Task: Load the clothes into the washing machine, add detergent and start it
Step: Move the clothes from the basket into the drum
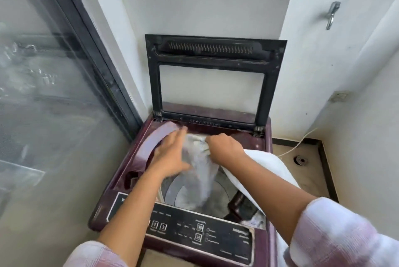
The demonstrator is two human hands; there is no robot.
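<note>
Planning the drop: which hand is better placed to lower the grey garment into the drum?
Right. The right hand grips the grey garment by its bunched top above the open drum, with the cloth hanging into it. The left hand only lies against the cloth's side, fingers straight.

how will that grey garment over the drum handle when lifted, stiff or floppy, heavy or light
Probably floppy: the grey garment hangs limp from the right hand down into the drum, bunched where it is gripped. Likely light, since that one grip seems to carry most of it. It may cling rather than slide, though motion blur hides its texture.
</note>
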